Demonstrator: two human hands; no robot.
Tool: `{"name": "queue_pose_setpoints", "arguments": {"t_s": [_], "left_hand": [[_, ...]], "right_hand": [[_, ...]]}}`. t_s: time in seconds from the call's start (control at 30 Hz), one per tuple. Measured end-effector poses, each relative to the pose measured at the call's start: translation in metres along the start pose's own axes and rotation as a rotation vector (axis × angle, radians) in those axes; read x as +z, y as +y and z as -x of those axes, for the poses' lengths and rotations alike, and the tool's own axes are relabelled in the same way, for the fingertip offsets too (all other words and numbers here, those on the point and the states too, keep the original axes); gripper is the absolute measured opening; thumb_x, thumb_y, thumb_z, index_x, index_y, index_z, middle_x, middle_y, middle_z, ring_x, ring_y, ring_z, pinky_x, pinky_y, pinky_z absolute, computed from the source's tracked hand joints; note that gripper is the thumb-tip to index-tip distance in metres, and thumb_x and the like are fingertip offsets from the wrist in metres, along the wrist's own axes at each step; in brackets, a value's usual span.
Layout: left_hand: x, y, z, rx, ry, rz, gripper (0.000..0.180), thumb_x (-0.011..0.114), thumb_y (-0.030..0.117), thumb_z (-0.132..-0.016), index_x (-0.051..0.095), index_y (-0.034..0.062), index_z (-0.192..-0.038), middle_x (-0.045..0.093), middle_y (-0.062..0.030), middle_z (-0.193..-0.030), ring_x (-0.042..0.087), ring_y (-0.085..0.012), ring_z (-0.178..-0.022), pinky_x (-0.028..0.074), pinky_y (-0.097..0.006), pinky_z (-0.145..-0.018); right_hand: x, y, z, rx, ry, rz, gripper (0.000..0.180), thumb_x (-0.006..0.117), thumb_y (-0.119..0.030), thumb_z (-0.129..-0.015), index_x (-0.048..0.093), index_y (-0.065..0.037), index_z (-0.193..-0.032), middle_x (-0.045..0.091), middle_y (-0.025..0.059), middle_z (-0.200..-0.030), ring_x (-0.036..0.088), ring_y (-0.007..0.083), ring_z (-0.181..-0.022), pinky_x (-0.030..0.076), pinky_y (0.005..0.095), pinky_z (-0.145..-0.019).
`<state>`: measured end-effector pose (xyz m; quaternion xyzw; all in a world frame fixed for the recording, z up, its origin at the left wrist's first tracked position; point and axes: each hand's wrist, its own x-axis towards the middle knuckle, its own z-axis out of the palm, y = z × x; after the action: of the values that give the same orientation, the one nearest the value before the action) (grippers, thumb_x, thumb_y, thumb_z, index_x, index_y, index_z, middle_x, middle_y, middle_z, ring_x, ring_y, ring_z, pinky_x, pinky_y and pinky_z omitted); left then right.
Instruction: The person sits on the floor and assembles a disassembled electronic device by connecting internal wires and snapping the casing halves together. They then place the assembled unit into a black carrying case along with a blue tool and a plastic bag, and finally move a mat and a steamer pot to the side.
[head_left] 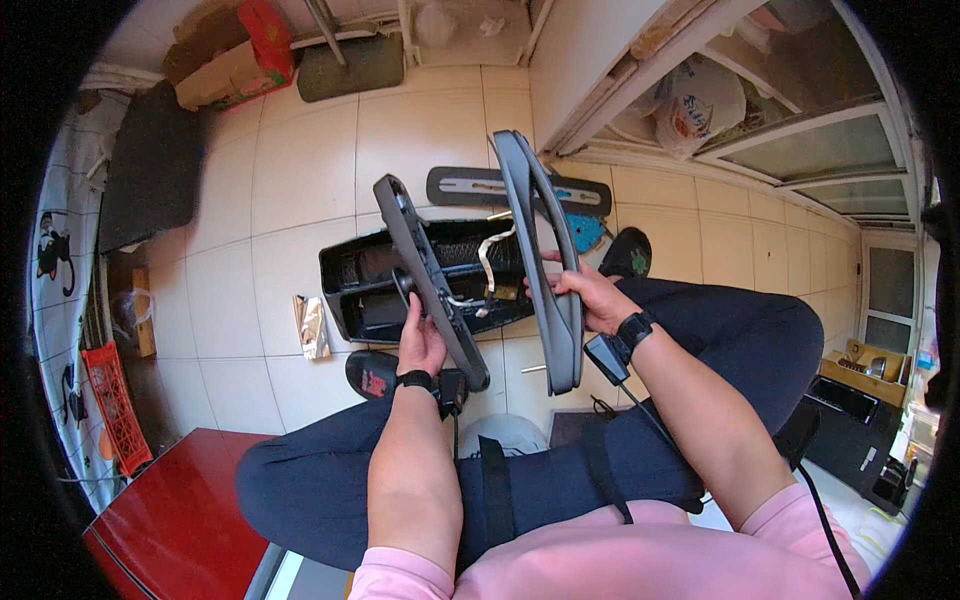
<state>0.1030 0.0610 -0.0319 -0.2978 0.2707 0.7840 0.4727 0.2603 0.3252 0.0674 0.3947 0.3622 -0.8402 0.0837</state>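
My left hand (424,342) is closed round the lower part of a long, narrow dark grey panel (428,275), held tilted with its edge toward me. In my right hand (598,298) is a long grey plastic frame (556,348) with an elongated opening, standing nearly upright. Between and behind the two pieces, an open black housing (345,275) lies on the tiled floor. A cream flat cable (487,258) and thin wires hang between the housing and the held pieces; where they end is hard to make out. Beyond lies another long dark panel (448,187) with a light slot.
A shiny foil packet (311,328) is left of the housing, and a blue piece (588,232) sits by my right shoe (628,254). A thin metal rod (534,369) lies nearer me. Left stand a red cabinet (190,510) and an orange crate (115,408); glazed shelving (820,150) is right.
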Motion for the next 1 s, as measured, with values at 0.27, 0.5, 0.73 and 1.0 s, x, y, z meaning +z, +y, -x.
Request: {"name": "queue_pose_setpoints", "arguments": {"t_s": [0.27,0.5,0.73,1.0], "left_hand": [[0.017,-0.005,0.002,0.369,0.364,-0.646,0.086,0.084,0.022,-0.084,0.028,0.0013,-0.146,0.065,-0.0154,-0.118,0.063,-0.0224,-0.102,0.049,-0.035,-0.093],[0.022,-0.007,0.012,0.508,0.476,-0.936,0.082,0.083,0.024,-0.086,0.035,-0.0040,-0.147,0.069,-0.0178,-0.114,0.066,-0.0177,-0.098,0.052,-0.029,-0.086],[0.042,-0.020,0.030,0.943,0.899,-1.751,0.076,0.080,0.033,-0.084,0.044,0.0000,-0.142,0.057,-0.0214,-0.118,0.057,-0.0366,-0.110,0.046,-0.044,-0.098],[0.066,-0.024,0.036,0.952,0.089,-1.835,0.042,0.063,0.004,-0.081,0.060,0.0081,-0.123,0.061,-0.0153,-0.121,0.063,-0.0385,-0.105,0.052,-0.046,-0.089]], "right_hand": [[0.018,0.028,-0.017,-0.050,0.145,0.219,0.056,0.060,-0.008,-0.085,0.045,-0.008,-0.139,0.063,0.0066,-0.104,0.063,0.0141,-0.087,0.054,0.0276,-0.075],[0.019,0.057,-0.053,-0.008,0.124,0.179,0.056,0.063,-0.009,-0.085,0.045,-0.006,-0.138,0.060,0.0057,-0.107,0.059,0.0163,-0.095,0.049,0.0310,-0.085],[0.009,0.071,-0.084,0.029,0.079,0.061,0.046,0.068,-0.011,-0.083,0.052,-0.007,-0.125,0.061,0.0047,-0.103,0.058,0.0179,-0.096,0.046,0.0326,-0.088],[0.001,0.078,-0.089,-0.108,0.245,0.200,0.035,0.068,-0.013,-0.087,0.056,-0.003,-0.118,0.065,0.0074,-0.103,0.062,0.0176,-0.093,0.050,0.0315,-0.085]]}}
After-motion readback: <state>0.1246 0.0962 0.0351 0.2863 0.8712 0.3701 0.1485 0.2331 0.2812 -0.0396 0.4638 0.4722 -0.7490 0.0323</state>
